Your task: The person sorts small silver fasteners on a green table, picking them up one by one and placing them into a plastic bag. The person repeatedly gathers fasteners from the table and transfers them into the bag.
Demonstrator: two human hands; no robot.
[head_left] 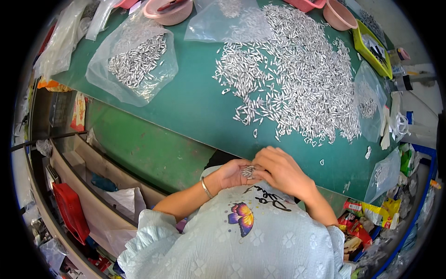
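Observation:
My left hand [231, 174], palm up and cupped at the table's near edge, holds a small cluster of silver metal pieces [248, 172]. They are slim and clasp-like, too small to make out exactly. Over that palm bends my right hand [282, 171], its fingers curled and its thumb against the pieces; what its fingertips pinch is hidden. Beyond both hands, a broad heap of the same silver pieces [306, 79] spreads across the green table [186, 104]. A single heart-shaped loop [321, 162] lies apart, right of my right hand.
A clear plastic bag [158, 86] of silver pieces lies at the left, another bag [223, 23] at the back. Pink bowls [341, 17] and a yellow-green basket [371, 49] stand along the far side. Left below the table are a drawer-like shelf [111, 181] and a red container [69, 209].

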